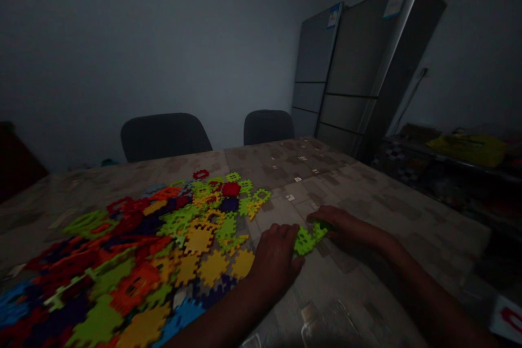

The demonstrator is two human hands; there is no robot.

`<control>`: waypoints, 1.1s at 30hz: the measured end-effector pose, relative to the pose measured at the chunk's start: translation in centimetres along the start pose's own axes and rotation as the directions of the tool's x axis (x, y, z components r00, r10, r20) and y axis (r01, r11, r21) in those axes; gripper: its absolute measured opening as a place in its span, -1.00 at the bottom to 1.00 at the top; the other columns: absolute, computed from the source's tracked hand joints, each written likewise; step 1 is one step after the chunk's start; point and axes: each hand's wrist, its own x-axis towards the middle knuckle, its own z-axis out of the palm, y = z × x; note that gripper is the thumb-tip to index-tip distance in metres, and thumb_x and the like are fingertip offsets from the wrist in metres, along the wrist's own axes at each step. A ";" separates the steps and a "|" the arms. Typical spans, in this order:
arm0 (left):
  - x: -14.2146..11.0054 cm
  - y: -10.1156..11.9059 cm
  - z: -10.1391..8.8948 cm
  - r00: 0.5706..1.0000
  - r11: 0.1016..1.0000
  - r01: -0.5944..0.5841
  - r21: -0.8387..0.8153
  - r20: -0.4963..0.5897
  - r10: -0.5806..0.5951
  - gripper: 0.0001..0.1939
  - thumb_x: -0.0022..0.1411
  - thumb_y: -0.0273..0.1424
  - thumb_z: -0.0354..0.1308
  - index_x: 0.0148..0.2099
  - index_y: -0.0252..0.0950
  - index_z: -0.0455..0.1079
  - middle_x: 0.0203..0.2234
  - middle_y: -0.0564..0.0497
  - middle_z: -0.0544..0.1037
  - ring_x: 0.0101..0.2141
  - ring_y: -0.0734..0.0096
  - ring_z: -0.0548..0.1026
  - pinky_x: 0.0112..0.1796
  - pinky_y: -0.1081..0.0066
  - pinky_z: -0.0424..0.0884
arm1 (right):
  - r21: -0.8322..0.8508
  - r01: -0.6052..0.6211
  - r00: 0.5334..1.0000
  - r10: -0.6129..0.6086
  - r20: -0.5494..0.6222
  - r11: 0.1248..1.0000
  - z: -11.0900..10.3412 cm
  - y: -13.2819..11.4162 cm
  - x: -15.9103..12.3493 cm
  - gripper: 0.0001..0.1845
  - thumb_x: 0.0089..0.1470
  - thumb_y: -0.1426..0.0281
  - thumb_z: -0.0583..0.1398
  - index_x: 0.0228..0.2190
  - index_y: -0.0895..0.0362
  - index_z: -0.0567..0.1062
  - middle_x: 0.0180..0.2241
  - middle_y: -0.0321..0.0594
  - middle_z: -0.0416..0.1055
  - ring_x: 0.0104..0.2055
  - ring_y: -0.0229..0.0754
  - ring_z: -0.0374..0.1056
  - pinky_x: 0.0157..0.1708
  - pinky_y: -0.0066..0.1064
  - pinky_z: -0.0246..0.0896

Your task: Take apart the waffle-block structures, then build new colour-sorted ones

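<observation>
Both of my hands are on green toothed building pieces over the right-centre of the table. My left hand is closed around the left end, fingers on top and thumb at the near side. My right hand grips the right end, its fingertips partly out of sight behind the piece. Whether the green pieces are joined or only touching, I cannot tell. Left of my left hand spreads a heap of similar flat plastic pieces, among them a yellow piece and an orange piece.
The heap covers the left part of the patterned table. Beyond the far edge stand a dark chair and a second chair. A tall refrigerator is at the back right. A yellow bag lies on a cluttered shelf at the right.
</observation>
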 end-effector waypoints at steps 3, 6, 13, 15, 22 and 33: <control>0.0 0.0 0.0 1.000 1.000 0.000 -0.001 -0.001 0.000 -0.38 0.22 -0.40 0.21 0.32 -0.29 0.25 0.16 -0.12 0.45 0.11 0.05 0.35 0.14 0.17 0.24 | 0.080 -0.008 1.000 0.009 -0.017 0.997 0.2 0.7 -0.6 -0.24 -0.06 0.61 0.20 0.21 0.01 0.39 0.19 -0.09 0.38 0.22 0.05 0.26 0.24 -0.10 0.09; 0.0 0.0 0.1 1.000 1.000 -0.008 0.001 -0.001 0.008 -0.38 0.24 -0.40 0.21 0.32 -0.29 0.24 0.17 -0.12 0.44 0.12 0.05 0.34 0.15 0.16 0.24 | 0.080 0.027 0.999 -0.023 -0.048 0.996 0.5 0.9 -0.5 -0.34 -0.03 0.60 0.18 0.14 0.05 0.45 0.12 -0.07 0.43 0.18 0.04 0.29 0.21 -0.10 0.12; 0.0 0.0 0.1 1.000 1.000 0.004 0.017 -0.001 -0.004 -0.38 0.23 -0.42 0.21 0.33 -0.29 0.24 0.16 -0.14 0.45 0.11 0.03 0.34 0.13 0.15 0.25 | 0.047 0.063 0.993 -0.058 -0.098 0.997 1.0 -0.1 0.3 -0.48 0.06 0.61 0.09 0.00 0.03 0.56 -0.02 -0.10 0.53 0.05 -0.02 0.38 0.12 -0.13 0.19; 0.0 0.0 0.0 1.000 1.000 0.006 0.019 0.005 -0.006 -0.37 0.24 -0.41 0.21 0.33 -0.28 0.23 0.18 -0.13 0.44 0.12 0.04 0.33 0.15 0.16 0.24 | 0.049 0.007 0.987 0.001 -0.158 0.999 0.7 -0.1 -0.2 -0.43 0.01 0.59 0.12 0.05 0.03 0.53 0.07 -0.08 0.50 0.14 0.03 0.34 0.18 -0.08 0.14; -0.1 -0.1 0.0 1.000 1.000 0.004 0.007 0.005 -0.004 -0.36 0.23 -0.40 0.20 0.34 -0.30 0.23 0.19 -0.12 0.43 0.14 0.05 0.32 0.16 0.15 0.23 | 0.121 -0.373 0.878 0.392 -0.276 0.920 0.4 -0.5 -1.4 -0.60 0.23 0.32 0.03 -0.06 0.19 0.54 -0.25 -0.02 0.62 -0.25 0.00 0.53 -0.23 -0.27 0.34; 0.0 0.0 0.2 1.000 1.000 0.009 0.004 0.003 -0.009 -0.39 0.23 -0.39 0.19 0.32 -0.28 0.25 0.15 -0.11 0.45 0.11 0.05 0.34 0.14 0.16 0.24 | 0.061 -0.399 0.877 0.400 -0.265 0.915 2.5 -2.8 0.9 -0.68 0.14 0.37 0.17 -0.08 0.19 0.53 -0.18 0.05 0.61 -0.20 0.00 0.51 -0.20 -0.32 0.25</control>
